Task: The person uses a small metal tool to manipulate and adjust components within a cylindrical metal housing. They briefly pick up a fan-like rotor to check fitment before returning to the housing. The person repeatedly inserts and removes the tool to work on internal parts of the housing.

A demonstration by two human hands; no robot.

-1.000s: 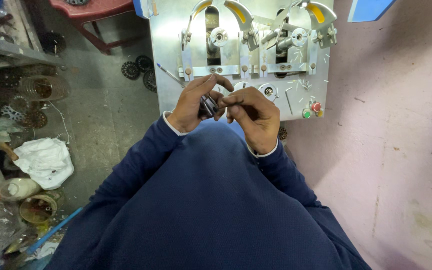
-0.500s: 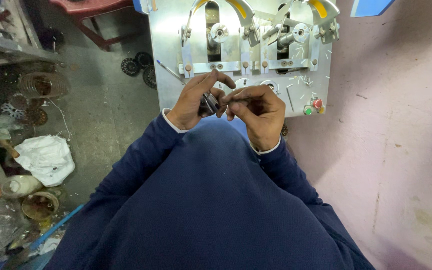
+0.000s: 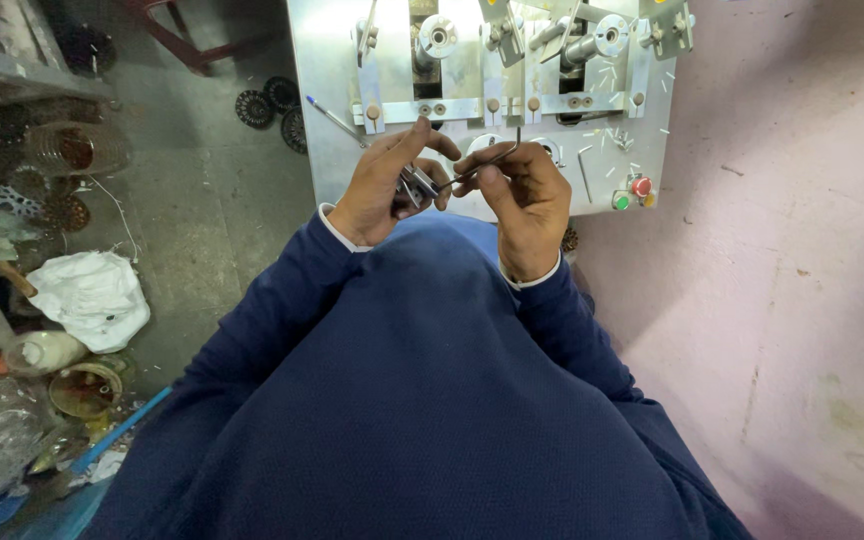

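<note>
left hand (image 3: 384, 188) at frame centre, fingers curled around a small metal part (image 3: 418, 184) | right hand (image 3: 522, 195) just beside it, fingertips pinching a thin bent metal tool (image 3: 492, 160) whose tip reaches the part | lower left: round tin (image 3: 84, 388), white cloth (image 3: 92, 297) on floor | top: grey metal machine (image 3: 332, 90) with red button (image 3: 641, 186), green button (image 3: 620, 201)

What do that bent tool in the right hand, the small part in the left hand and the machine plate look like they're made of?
Bent tool: thin, dark, L-shaped, probably steel, like a hex key. Small part in the left hand: grey with a bright glint, likely metal. Machine plate: pale matte silver sheet, probably aluminium or steel. The right hand pinches the tool.
</note>
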